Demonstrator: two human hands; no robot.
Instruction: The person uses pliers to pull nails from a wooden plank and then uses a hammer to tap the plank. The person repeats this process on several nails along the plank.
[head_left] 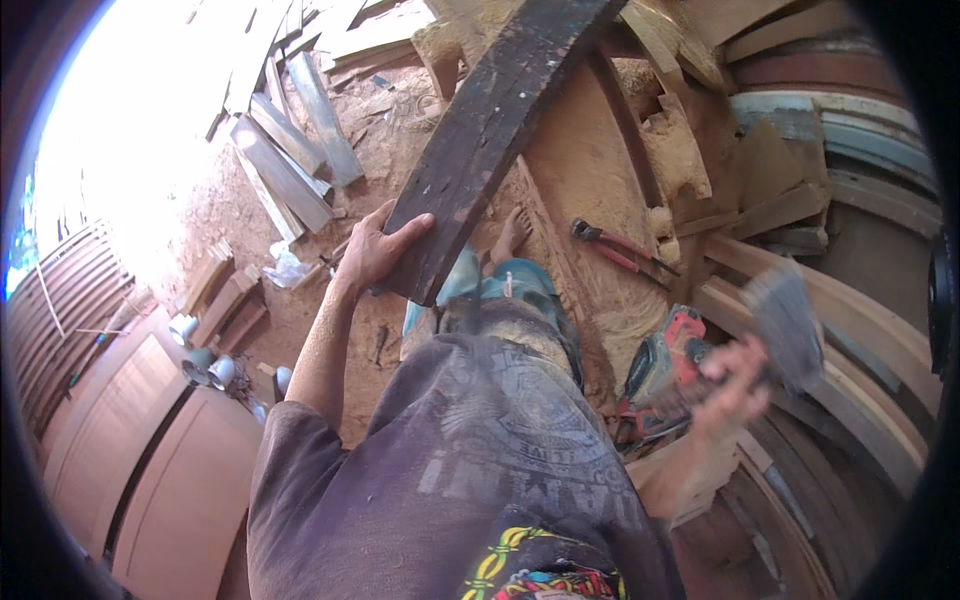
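Observation:
My left hand (375,250) grips the near end of a long dark weathered plank (490,130) that runs up and to the right over the sawdust-covered ground. My right hand (735,385), blurred by motion, is closed on the handle of a hammer whose grey head (785,320) is raised at the right. My bare foot (510,235) shows just beyond the plank's near end.
Red-handled pincers (620,245) lie on the sawdust. A red and black power tool (665,365) sits near my right hand. Curved wooden pieces (850,310) stack at the right, grey boards (290,160) lie at upper left, brown door panels (150,450) at lower left.

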